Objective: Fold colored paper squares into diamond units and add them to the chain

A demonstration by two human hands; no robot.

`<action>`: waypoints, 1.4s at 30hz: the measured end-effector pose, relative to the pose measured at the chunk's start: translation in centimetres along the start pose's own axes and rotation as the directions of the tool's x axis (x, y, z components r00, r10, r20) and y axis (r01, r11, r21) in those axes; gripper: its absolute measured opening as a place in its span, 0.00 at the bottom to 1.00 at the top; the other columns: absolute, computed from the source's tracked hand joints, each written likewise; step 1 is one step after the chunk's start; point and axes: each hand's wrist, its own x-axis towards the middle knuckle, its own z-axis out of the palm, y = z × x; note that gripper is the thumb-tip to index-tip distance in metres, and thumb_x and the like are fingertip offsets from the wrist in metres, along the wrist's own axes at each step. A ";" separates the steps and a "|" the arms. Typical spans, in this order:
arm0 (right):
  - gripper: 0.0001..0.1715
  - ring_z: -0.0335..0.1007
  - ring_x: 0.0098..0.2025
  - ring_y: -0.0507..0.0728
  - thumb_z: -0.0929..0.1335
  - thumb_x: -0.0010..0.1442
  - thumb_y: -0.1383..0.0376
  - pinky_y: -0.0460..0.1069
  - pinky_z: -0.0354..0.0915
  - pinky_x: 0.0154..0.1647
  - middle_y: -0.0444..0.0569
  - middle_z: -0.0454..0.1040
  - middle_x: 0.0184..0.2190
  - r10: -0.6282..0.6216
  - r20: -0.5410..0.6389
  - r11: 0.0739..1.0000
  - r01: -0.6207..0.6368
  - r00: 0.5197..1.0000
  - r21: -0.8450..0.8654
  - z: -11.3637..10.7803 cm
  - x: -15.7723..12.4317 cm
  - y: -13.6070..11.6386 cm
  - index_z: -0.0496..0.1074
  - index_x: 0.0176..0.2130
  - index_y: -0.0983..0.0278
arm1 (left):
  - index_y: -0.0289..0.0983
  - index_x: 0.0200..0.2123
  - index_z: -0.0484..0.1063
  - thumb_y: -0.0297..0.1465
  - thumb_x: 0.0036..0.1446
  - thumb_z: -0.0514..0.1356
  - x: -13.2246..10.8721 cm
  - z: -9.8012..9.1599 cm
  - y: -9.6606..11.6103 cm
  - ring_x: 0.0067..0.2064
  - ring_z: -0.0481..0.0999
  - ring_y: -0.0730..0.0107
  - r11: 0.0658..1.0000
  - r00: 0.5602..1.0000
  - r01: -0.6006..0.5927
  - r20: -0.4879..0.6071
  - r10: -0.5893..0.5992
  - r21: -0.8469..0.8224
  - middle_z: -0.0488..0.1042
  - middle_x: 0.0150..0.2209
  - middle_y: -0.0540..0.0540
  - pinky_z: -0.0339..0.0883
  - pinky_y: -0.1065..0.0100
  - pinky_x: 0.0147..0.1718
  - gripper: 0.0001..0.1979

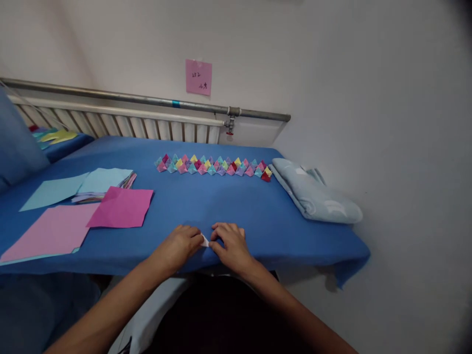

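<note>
My left hand [183, 242] and my right hand [230, 242] rest side by side near the front edge of the blue-covered table [221, 206]. Both have their fingers curled and pressed down on a small pale folded paper piece [205, 240]; only a corner of it shows between them. A magenta paper sheet [121, 208] lies to the left of my hands. Farther back, a long row of small folded paper pieces [214, 166] in pink, teal, yellow and red runs across the table.
A pink sheet [47, 232] and a stack of light blue sheets [99, 183] lie at the left. A folded pale blue cloth [317, 191] sits at the right end. Behind are a radiator [121, 125], a pipe and a pink wall note [198, 77].
</note>
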 end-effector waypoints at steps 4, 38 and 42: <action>0.02 0.64 0.49 0.56 0.69 0.56 0.66 0.52 0.51 0.48 0.43 0.74 0.45 0.037 -0.013 0.998 -0.036 0.999 0.043 -0.4 0.1 -0.3 0.71 0.33 0.59 | 0.38 0.33 0.74 0.29 0.62 0.53 0.5 0.0 -1.3 0.33 0.72 0.70 0.994 0.998 -0.038 0.038 0.042 -0.100 0.73 0.31 0.49 0.62 0.70 0.34 0.10; 0.08 0.71 0.32 0.53 0.60 0.60 0.68 0.47 0.63 0.34 0.46 0.74 0.31 0.014 -0.160 0.955 0.034 0.987 0.294 1.2 1.6 -2.8 0.66 0.38 0.61 | 0.38 0.39 0.69 0.30 0.60 0.51 0.5 2.0 3.4 0.35 0.77 0.65 0.834 0.676 0.369 -0.497 -0.544 -0.411 0.76 0.35 0.45 0.69 0.65 0.34 0.08; 0.10 0.68 0.28 0.52 0.60 0.59 0.68 0.46 0.63 0.31 0.42 0.71 0.27 0.066 -0.157 0.918 0.001 0.985 0.396 1.3 1.5 -2.7 0.66 0.40 0.60 | 0.40 0.37 0.69 0.31 0.57 0.51 0.6 1.3 3.6 0.31 0.76 0.68 0.681 0.670 0.368 -0.327 -0.667 -0.634 0.76 0.31 0.49 0.68 0.67 0.32 0.08</action>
